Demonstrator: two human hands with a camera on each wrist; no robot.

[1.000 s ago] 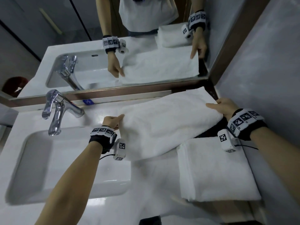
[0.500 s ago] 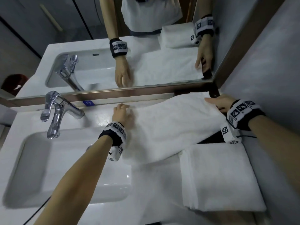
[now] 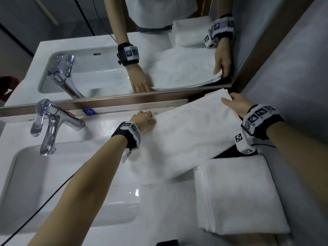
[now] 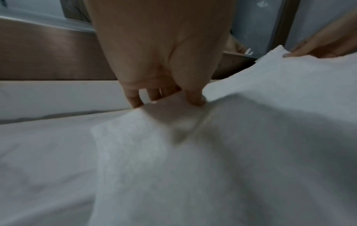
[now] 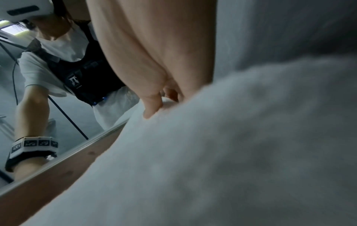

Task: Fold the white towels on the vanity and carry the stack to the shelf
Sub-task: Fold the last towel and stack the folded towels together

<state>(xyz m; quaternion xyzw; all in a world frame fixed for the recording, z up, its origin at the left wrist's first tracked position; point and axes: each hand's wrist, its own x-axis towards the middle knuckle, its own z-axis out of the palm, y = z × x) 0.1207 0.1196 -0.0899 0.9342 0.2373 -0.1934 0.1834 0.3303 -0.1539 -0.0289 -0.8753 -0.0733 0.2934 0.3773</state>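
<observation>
A half-folded white towel (image 3: pixel 188 137) (image 4: pixel 231 145) (image 5: pixel 212 160) stretches across the back of the vanity (image 3: pixel 154 210), its right end raised. My left hand (image 3: pixel 144 119) (image 4: pixel 168 97) pinches its far-left corner down at the counter, below the mirror frame. My right hand (image 3: pixel 236 103) (image 5: pixel 154 107) grips the far-right corner near the wall, thumb on top. A folded white towel (image 3: pixel 239 196) lies on the counter at the front right, under my right forearm.
A chrome tap (image 3: pixel 51 123) stands over the white basin (image 3: pixel 23 201) at the left. The mirror (image 3: pixel 124 50) with a bronze frame runs along the back. A grey wall (image 3: pixel 292 77) closes the right side. A dark object (image 3: pixel 166 243) sits at the front edge.
Both hands have carried the towel's far edge back toward the mirror. My left hand has dropped to the counter by the frame, and the right hand has moved up into the corner.
</observation>
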